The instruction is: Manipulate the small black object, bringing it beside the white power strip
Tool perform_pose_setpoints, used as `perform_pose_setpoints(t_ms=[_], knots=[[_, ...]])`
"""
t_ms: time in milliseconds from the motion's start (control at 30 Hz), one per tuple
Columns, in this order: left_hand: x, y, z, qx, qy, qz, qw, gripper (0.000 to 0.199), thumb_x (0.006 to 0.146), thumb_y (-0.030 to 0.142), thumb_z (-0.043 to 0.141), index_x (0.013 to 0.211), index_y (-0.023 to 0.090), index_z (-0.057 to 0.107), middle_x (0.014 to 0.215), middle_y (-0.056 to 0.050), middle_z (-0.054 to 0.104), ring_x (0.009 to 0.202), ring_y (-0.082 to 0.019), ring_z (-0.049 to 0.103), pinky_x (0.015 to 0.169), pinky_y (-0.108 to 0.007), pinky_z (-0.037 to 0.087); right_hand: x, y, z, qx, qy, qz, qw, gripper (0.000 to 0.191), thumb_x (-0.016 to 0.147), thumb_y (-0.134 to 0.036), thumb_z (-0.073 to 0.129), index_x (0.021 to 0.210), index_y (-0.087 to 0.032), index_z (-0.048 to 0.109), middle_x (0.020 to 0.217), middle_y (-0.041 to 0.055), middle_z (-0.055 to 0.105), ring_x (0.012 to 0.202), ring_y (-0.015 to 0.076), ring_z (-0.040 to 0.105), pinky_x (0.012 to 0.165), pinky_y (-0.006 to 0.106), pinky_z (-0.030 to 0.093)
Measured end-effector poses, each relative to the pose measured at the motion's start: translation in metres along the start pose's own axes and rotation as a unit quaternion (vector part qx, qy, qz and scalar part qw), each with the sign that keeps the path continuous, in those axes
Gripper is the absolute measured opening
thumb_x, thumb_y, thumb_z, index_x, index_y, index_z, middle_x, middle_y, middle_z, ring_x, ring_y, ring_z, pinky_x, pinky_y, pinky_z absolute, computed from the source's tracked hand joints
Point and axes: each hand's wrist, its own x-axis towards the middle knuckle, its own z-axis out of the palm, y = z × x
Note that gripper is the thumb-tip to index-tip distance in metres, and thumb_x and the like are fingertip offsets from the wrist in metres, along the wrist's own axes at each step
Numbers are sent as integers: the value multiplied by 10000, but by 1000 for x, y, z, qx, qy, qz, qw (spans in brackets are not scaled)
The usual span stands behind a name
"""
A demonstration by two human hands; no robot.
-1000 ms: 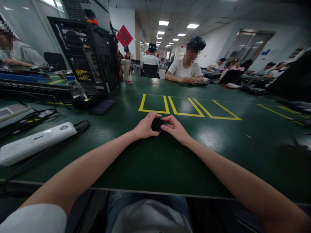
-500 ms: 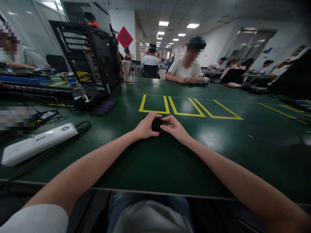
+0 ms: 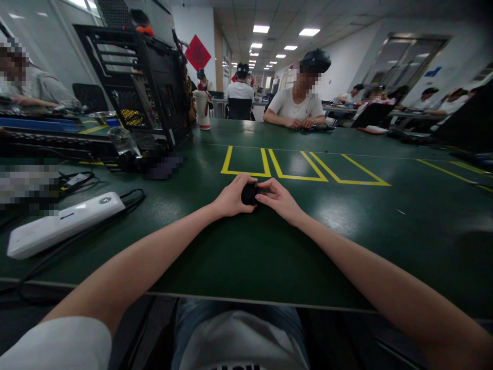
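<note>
Between my hands, just above or on the green table, is a small black block-like object; its exact kind does not show. My left hand curls around it from the left, thumb below and fingers over the top. From the right, my right hand touches its right side with the thumb and bent fingers closed on that edge. The fingertips partly cover the object, so its far side is hidden.
Yellow tape outlines lie beyond my hands. At left are a white power strip with black cables, a black computer case and a paper cup. Across the table sits a person handling something dark; others sit farther back.
The view has tilted slightly, so the table appears a little higher. Both hands stay around the black object, with only a slight shift of the right fingers.
</note>
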Motion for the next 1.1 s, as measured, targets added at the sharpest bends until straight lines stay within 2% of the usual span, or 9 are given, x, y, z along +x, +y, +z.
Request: perform_pose_setpoints(t_ms=[100,267,367,567,700,833,967,1100], knots=[[0,0,1,3,7,1,1000,573,585,229,650,1091,196,384,1080,-62,457,1025,-221,463,853,-360,412,2,1,1,-8,10,-3,1000,245,686,-250,618,891,-216,489,963,12,532,920,163,559,891,405,442],[1,-3,3,4,1,-6,1000,577,581,228,653,1089,200,381,1086,-60,455,1014,-218,473,844,-365,417,1,1,0,-49,5,-5,999,358,665,-230,632,987,-215,477,1038,37,519,1030,198,513,951,438,394],[1,-4,2,3,3,0,1000,597,572,222,660,1096,197,375,1094,-62,449,1031,-223,465,857,-370,410,-2,0,0,-33,-17,-5,999,338,667,-214,629,964,-229,469,1041,23,509,1017,192,525,938,428,413],[1,-4,2,0,-3,2,1000,590,585,226,655,1103,189,373,1100,-68,444,1036,-227,458,853,-368,410,-3,0,2,-47,11,-23,999,218,711,-234,590,904,-229,488,988,11,511,961,177,546,916,415,431],[2,-4,3,-7,-2,-6,1000,580,579,229,656,1086,190,378,1081,-62,444,1010,-226,468,836,-373,414,-2,2,1,-69,10,-22,997,346,694,-201,602,1009,-242,466,1056,25,496,1043,198,499,942,430,411],[2,-4,3,-4,-1,-3,1000,586,568,227,659,1082,188,380,1068,-58,448,1003,-225,468,839,-374,413,-5,3,3,-72,0,-31,997,334,691,-150,584,990,-234,461,1093,36,463,1092,201,460,952,412,409],[2,-3,2,-7,-3,5,1000,585,569,218,651,1087,183,381,1075,-65,449,1010,-227,461,849,-378,406,-8,-1,7,-118,10,-73,990,320,691,-102,546,963,-237,444,1110,34,428,1100,188,443,974,400,385],[2,-3,2,-13,0,2,1000,588,566,214,652,1088,182,384,1078,-66,451,1012,-227,463,855,-377,402,-10,-8,8,-211,3,-107,972,342,694,-72,495,988,-234,428,1102,47,411,1094,188,421,955,402,395]])
